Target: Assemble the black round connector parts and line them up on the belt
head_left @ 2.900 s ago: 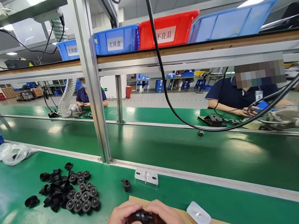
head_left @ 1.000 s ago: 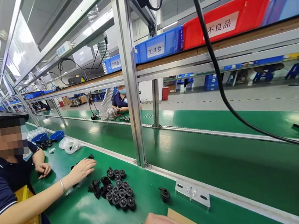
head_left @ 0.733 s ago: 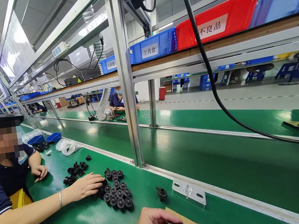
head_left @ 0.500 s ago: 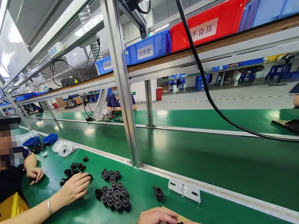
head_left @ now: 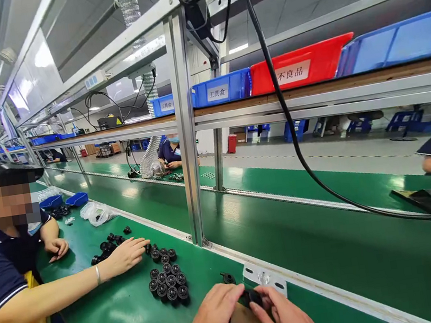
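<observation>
A round black plastic part (head_left: 253, 297) is held over the bench between my two hands, largely covered by fingers. My left hand (head_left: 217, 316) curves round its left side, with fingertips against it and the thumb lower down. From the right, my right hand (head_left: 287, 314) grips the same part with thumb and fingers. Below and between the hands shows a brown, cardboard-like surface (head_left: 246, 322). Just beyond my left fingers sits another black part with a spout (head_left: 227, 277), partly hidden. Beside it lies a silver metal block with slotted holes (head_left: 270, 280).
Several black round parts (head_left: 170, 280) stand grouped on the green bench (head_left: 121, 316). A co-worker's hand (head_left: 132, 253) reaches to them from the left. A metal post (head_left: 187, 133) rises behind, and a black cable (head_left: 298, 150) hangs down at the right.
The black part has tilted and moved up toward the metal block, with both my hands now closer round it. The co-worker's hand has moved right to the grouped parts. My view has shifted slightly.
</observation>
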Demonstrator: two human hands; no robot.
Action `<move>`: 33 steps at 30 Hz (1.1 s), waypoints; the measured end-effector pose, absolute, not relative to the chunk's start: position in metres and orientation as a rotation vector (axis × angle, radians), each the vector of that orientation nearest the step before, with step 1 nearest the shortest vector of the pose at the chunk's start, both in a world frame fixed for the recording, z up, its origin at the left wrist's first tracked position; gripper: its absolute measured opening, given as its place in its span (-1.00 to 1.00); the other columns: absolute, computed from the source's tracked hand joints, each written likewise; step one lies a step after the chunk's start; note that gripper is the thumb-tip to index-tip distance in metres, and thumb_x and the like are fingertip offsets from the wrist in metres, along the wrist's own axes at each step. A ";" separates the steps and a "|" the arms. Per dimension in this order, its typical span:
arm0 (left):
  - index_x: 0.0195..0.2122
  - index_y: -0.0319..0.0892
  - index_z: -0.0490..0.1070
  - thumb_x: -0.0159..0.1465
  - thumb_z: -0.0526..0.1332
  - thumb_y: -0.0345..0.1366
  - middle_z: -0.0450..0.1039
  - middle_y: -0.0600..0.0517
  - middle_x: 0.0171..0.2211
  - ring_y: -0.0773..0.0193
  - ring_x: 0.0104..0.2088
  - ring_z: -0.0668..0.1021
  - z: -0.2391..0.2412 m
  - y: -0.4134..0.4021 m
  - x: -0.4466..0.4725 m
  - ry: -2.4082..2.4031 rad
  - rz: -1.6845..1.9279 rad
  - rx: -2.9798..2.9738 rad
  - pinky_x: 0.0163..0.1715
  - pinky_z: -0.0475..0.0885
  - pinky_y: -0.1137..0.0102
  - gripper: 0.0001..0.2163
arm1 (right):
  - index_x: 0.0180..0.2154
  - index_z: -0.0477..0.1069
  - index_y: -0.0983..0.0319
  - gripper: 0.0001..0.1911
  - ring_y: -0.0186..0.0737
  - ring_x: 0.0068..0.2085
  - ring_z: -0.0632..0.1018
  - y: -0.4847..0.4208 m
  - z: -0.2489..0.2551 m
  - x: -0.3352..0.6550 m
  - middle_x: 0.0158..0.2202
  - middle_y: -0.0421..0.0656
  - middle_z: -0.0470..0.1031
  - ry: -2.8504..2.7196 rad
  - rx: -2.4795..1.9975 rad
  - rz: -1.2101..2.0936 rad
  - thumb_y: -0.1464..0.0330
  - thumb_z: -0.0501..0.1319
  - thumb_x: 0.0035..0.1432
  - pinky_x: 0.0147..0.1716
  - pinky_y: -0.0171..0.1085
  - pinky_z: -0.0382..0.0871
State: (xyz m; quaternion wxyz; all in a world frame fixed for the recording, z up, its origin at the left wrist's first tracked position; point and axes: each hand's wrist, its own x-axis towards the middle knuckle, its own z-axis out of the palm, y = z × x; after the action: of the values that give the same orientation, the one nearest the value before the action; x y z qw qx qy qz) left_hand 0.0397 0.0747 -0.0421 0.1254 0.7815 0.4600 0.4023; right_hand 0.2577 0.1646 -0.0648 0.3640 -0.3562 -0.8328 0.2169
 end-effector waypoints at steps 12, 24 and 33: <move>0.10 -0.10 0.63 0.51 0.16 -0.16 0.66 -0.14 0.09 -0.03 0.12 0.61 0.046 0.077 -0.072 1.858 1.304 1.979 0.24 0.47 0.09 -0.69 | 0.24 0.42 0.12 -0.58 0.09 -0.03 0.72 0.165 -0.088 0.207 0.07 0.02 0.62 -2.131 -0.550 0.024 0.19 0.24 0.41 -0.17 -0.17 0.70; -0.05 -0.21 0.72 0.32 0.14 0.34 0.72 -0.22 0.00 -0.22 0.12 0.64 -0.005 0.101 -0.160 1.898 1.530 1.424 0.22 0.48 -0.03 -0.32 | 0.42 0.29 0.16 -0.34 0.20 0.38 0.39 0.135 -0.061 0.091 0.44 -0.02 0.34 -2.566 -0.465 0.514 0.21 0.25 0.34 0.32 0.03 0.43; -0.07 -0.19 0.69 0.38 0.12 0.31 0.72 -0.19 0.00 -0.08 0.08 0.67 -0.032 0.116 -0.167 1.833 1.700 1.257 0.18 0.50 0.04 -0.36 | 0.42 0.30 0.12 -0.18 0.33 0.38 0.38 0.133 -0.079 0.090 0.46 0.00 0.31 -2.672 -0.440 0.409 0.08 0.39 0.20 0.30 0.11 0.39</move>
State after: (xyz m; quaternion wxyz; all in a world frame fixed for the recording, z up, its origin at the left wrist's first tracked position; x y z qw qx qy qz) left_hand -0.1673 0.1160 -0.0324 0.1706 0.4426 0.6455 0.5986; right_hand 0.0900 0.1334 -0.0787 0.1999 -0.1574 -0.9559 0.1465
